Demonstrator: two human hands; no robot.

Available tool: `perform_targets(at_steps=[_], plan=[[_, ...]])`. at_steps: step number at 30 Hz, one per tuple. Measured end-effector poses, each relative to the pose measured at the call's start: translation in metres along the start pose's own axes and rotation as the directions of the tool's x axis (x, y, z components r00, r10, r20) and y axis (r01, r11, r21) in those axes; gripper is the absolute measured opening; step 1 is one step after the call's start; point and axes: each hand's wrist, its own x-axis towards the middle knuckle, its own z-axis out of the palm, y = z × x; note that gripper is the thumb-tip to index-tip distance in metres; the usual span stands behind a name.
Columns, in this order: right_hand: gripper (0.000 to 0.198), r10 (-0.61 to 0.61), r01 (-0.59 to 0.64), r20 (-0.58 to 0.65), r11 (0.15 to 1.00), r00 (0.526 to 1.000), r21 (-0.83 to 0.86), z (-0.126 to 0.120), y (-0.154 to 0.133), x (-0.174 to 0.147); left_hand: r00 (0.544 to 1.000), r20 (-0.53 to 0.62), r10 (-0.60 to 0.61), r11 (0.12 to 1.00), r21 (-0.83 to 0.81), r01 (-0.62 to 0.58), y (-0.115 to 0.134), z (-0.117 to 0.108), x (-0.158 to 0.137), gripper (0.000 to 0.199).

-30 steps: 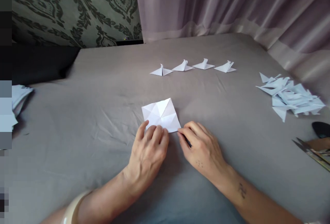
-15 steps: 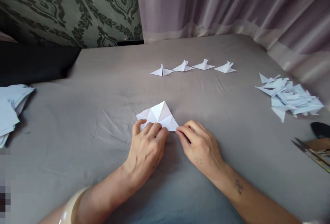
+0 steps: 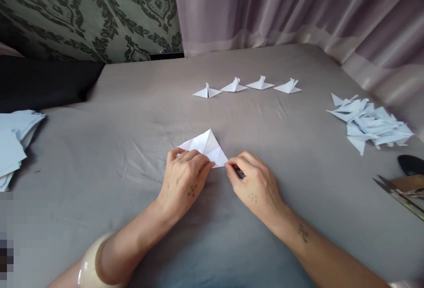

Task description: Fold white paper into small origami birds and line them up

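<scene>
A creased sheet of white paper [image 3: 206, 143] lies in front of me, one corner pointing away. My left hand [image 3: 186, 173] rests over its near left part, fingers curled and thumb against the near edge, hiding that side. At the paper's right corner, my right hand [image 3: 253, 175] pinches the tip between thumb and forefinger. Beyond the paper stands a row of several folded paper birds [image 3: 236, 85].
A heap of folded white paper pieces [image 3: 374, 122] lies to the right, with scissors [image 3: 397, 195] and a black round object [image 3: 410, 164] nearer me. A stack of white paper [image 3: 11, 146] and black cloth [image 3: 43, 82] are at the left, on the grey sheet [image 3: 109, 182].
My left hand has turned and slid slightly forward, its fingers now covering more of the paper's left part. My right hand keeps its pinch on the right corner.
</scene>
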Motion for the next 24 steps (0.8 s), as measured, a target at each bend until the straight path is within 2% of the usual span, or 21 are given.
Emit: perform_targets(at_steps=[9,14,21,24], plan=[[0.011,0.043,-0.043,0.031,0.999,0.999,-0.004,-0.001,-0.001,0.003,0.999,0.032,0.005,1.000,-0.020,-0.005,-0.006,0.000,0.005,0.019],[0.013,0.112,-0.113,0.061,0.994,0.992,0.006,-0.003,-0.004,0.006,0.998,0.065,-0.005,1.000,-0.019,0.006,-0.008,0.001,0.006,0.021],[0.014,0.287,-0.307,0.231,0.950,0.930,0.053,-0.013,-0.005,0.018,0.995,0.101,-0.023,1.000,-0.018,0.025,-0.010,0.002,0.008,0.020],[0.014,0.310,-0.333,0.267,0.942,0.912,0.043,-0.019,-0.002,0.019,0.993,0.118,-0.025,1.000,-0.012,0.026,-0.009,0.000,0.009,0.021]])
